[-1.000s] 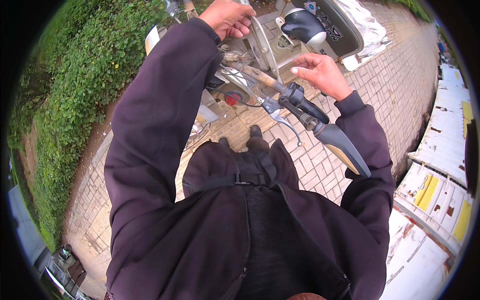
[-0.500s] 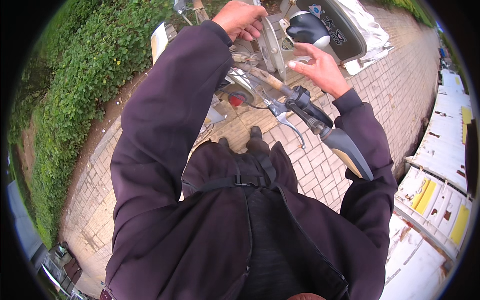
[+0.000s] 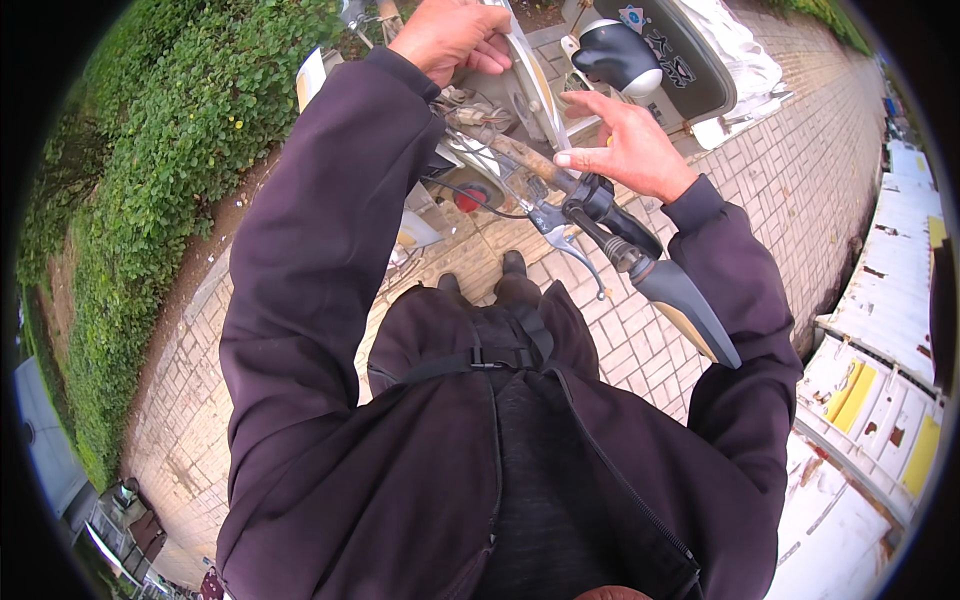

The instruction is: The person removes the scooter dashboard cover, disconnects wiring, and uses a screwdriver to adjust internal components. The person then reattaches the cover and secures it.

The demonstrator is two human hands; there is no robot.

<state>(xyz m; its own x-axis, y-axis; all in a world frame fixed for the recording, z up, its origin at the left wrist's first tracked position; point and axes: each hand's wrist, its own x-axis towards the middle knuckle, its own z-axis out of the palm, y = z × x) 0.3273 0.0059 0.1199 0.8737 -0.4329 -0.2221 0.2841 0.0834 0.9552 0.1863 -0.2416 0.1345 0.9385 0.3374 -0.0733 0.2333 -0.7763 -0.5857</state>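
Panel, white, curved, narrow [image 3: 541, 88]: upright and slightly tilted, above rusty handlebar tube [image 3: 530, 158], between both hands. Left hand [image 3: 447, 40]: at upper end of panel, fingers clamped on its edge. Right hand [image 3: 637, 150]: just beside lower end of panel, thumb and fingers spread apart, thumb tip near handlebar tube; contact with either, impossible to tell.

Fitted along handlebar tube: black grip [image 3: 635, 232]; silver brake lever [image 3: 588, 262], curved, pointing back toward wearer; dark grey rear-view mirror [image 3: 690, 305] with tan strip, near right sleeve. Below left wrist: loose wiring [image 3: 478, 112], partly hidden; lower down, round red reflector [image 3: 469, 199].

Beyond right hand: black-and-white saddle [image 3: 620, 62], then dark grey panel with decals [image 3: 690, 85], bordered by crumpled white sheet [image 3: 748, 65]. Underfoot: brick paving [image 3: 640, 350]. To left: leafy green hedge [image 3: 190, 150]. To right: rust-patched white metal sheets [image 3: 875, 290].
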